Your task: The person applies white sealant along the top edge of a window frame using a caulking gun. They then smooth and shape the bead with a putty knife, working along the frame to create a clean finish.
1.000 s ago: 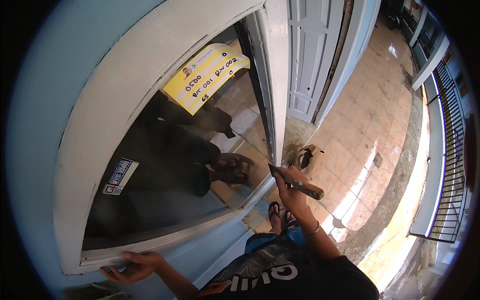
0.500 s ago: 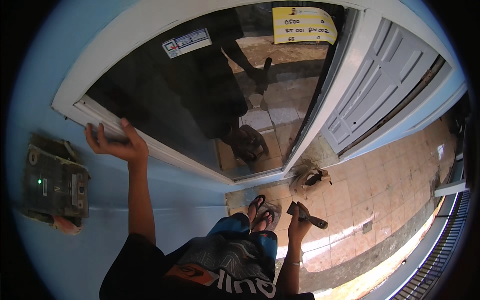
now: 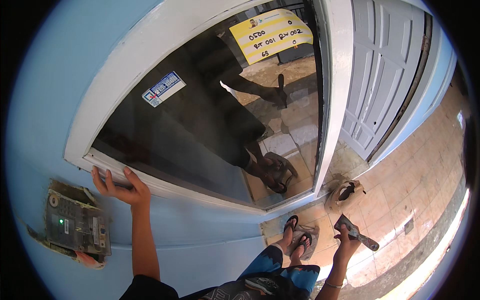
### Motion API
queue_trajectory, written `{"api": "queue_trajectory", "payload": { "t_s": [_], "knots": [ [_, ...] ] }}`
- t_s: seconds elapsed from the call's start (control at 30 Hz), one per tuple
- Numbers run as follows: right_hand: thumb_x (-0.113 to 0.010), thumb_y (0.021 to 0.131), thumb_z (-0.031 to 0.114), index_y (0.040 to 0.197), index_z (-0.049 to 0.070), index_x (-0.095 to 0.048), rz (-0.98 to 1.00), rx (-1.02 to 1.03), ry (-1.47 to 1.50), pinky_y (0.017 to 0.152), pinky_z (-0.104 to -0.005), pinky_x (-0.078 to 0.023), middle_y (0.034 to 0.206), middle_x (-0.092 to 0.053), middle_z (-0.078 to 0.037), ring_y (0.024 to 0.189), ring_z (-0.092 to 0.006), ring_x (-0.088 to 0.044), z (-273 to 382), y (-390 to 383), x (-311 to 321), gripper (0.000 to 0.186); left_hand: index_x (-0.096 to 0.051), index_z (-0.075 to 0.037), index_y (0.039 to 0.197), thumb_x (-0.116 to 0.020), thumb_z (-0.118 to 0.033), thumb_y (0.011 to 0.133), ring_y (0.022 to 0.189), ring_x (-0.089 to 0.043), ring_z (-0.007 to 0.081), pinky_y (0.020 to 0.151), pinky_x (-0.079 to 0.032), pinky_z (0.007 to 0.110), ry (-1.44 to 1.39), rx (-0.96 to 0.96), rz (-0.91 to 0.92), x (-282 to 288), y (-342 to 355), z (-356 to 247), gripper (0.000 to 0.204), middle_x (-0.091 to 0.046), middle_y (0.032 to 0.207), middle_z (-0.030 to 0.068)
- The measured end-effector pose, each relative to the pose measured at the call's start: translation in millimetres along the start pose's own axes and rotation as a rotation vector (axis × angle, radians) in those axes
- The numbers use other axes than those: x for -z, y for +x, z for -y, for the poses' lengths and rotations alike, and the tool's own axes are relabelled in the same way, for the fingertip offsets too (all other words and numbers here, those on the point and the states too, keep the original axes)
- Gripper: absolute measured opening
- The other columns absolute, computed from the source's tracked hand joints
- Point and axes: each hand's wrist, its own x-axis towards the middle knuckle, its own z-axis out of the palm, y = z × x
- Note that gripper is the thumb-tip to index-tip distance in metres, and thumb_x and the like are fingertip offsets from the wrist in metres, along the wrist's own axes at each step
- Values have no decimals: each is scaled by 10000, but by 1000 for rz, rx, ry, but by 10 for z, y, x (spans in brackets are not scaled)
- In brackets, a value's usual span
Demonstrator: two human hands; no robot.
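My left hand rests with its fingers spread along the lower left edge of the white window frame. The dark glass pane shows a reflection of my body and bears a yellow paper sign and a small white-and-blue sticker. Lower right of the window, my right hand grips a putty knife by its handle, blade pointing up-left over the floor.
An electricity meter with a green light is set in the blue wall below left. A grey panelled door stands right of the window. A torn bag or sack lies on the tiled floor, near my sandalled feet.
My view has swung left since a second ago, bringing the meter into sight. My left hand stays at the frame; the putty knife is now lower, away from the frame's right side.
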Motion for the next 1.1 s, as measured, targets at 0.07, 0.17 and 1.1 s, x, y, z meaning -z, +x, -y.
{"api": "queue_trajectory", "payload": {
  "t_s": [0.07, 0.17, 1.1],
  "knots": [
    [-811, 908, 114, 1013, -28, -659, -25, -99, 151, 610, -288, -553, 896, -702, -79, 736, -152, -669, 32, -6, -373, 232, -352, -14, 1463, -587, -59, 1050, 1495, -329, 423, 1209, -341, 605, 35, -14, 15, 11, -4, -12, 477, -237, 1607, 266],
    [-814, 928, 151, 1022, -34, -707, 14, -184, 263, 602, -281, -514, 879, -729, -99, 678, -148, -652, 304, 40, -988, 233, -356, -13, 1465, -579, -69, 1056, 1512, -307, 434, 1215, -322, 613, 28, 12, 34, 23, 10, -26, 469, -220, 1630, 276],
    [-670, 989, 48, 973, -14, -608, 632, 1355, 509, 1220, -510, -324, 1483, -596, -305, 1528, -429, -416, 2776, 487, -3194, 90, -363, -5, 1390, -523, -159, 1099, 1549, -232, 451, 1197, -345, 592, 62, 54, 67, 28, -60, -29, 366, -167, 1649, 306]
  ]
}}
